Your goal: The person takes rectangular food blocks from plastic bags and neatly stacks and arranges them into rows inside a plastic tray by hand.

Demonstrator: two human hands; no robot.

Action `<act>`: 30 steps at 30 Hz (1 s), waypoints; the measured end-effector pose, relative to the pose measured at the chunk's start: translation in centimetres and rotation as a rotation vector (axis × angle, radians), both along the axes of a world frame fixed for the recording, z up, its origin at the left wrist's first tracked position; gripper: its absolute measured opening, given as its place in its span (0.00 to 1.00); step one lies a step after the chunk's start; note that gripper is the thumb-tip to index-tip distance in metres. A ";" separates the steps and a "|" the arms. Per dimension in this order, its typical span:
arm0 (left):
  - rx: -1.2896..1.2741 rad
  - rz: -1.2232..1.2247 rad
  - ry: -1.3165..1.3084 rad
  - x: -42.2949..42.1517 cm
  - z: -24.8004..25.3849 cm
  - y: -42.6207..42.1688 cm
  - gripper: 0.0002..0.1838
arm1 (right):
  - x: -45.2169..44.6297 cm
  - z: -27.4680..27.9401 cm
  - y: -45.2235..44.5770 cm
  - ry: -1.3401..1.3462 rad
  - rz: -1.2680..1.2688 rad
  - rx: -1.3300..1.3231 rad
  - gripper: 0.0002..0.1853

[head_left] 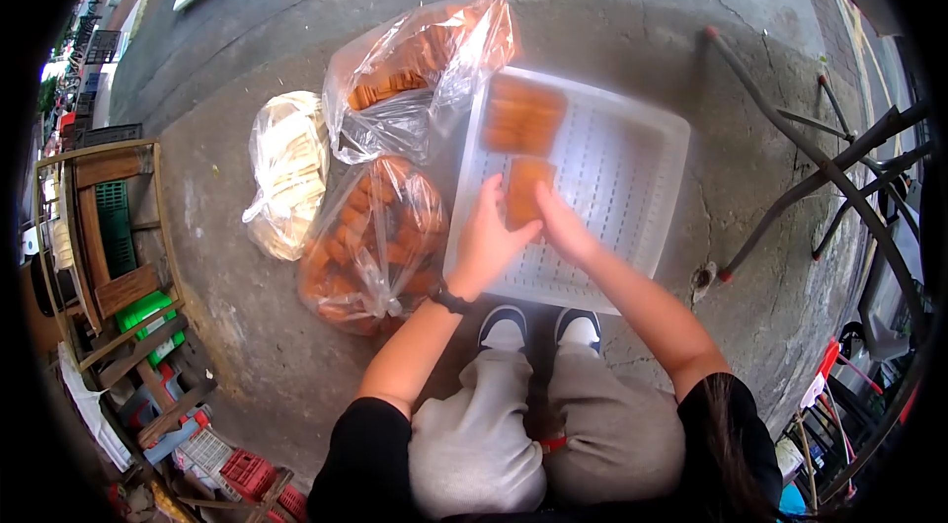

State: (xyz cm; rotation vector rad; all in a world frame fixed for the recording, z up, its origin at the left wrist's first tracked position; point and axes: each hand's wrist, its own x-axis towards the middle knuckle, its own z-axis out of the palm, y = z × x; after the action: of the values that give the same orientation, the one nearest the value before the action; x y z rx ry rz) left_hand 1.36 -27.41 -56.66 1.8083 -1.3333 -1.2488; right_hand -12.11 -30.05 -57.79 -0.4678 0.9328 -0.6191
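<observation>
Over the white perforated plastic crate (632,197), my two hands hold a small stack of orange-brown slabs (530,185) that look like dried tofu. My left hand (484,239) is against the stack's left side, its thumb across the near end. On the opposite side my right hand (568,227) presses with its fingers. A larger group of similar slabs (525,116) lies in the crate's far left corner, slightly blurred. I cannot tell whether the held stack touches the crate's floor.
Left of the crate are a clear bag of orange-brown pieces (380,237), another such bag (415,69) and a bag of pale slices (288,172). Crossed metal legs (829,167) stand at the right. A wooden frame (109,237) is at the far left.
</observation>
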 end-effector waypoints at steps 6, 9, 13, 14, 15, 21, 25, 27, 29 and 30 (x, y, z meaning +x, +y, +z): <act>-0.054 -0.055 -0.041 0.8 -3.3 0.7 0.30 | 0.2 1.7 -0.2 0.128 0.220 -0.128 0.27; 0.074 -0.026 0.255 1.2 -1.7 0.0 0.27 | -0.1 0.9 0.1 0.105 0.236 -0.138 0.26; 0.160 -0.048 0.441 2.0 -1.3 -0.2 0.26 | -0.4 -1.7 0.8 0.039 0.228 -0.117 0.24; 0.193 -0.024 0.461 2.1 -1.6 -0.2 0.26 | -0.4 -2.2 0.9 0.009 0.216 -0.109 0.24; 0.227 0.001 0.482 2.2 -1.8 -0.1 0.26 | -0.5 -2.3 0.8 -0.001 0.210 -0.103 0.23; 0.381 0.121 0.650 3.1 -1.3 -0.4 0.27 | -0.6 -2.7 0.5 0.017 0.146 -0.006 0.20; 0.385 0.191 0.754 4.0 -1.8 -0.5 0.24 | -0.8 -2.4 -0.2 0.019 -0.018 0.045 0.18; 0.353 0.257 0.832 4.0 -1.8 -0.6 0.22 | -1.1 -2.7 -0.8 0.101 -0.111 0.072 0.16; 0.310 0.266 0.781 3.8 -1.7 -0.6 0.22 | -1.2 -4.3 -1.1 0.329 -0.065 -0.220 0.16; 0.288 0.270 0.756 3.8 -1.7 -0.6 0.22 | -1.2 -4.8 -1.3 0.443 -0.041 -0.367 0.16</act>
State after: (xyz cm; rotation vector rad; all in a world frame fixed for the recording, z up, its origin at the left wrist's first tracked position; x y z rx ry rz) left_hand 5.12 -28.00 -58.36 1.3832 -0.4949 -1.7778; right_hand -13.35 -31.40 -62.56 -0.9425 1.2543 -0.7436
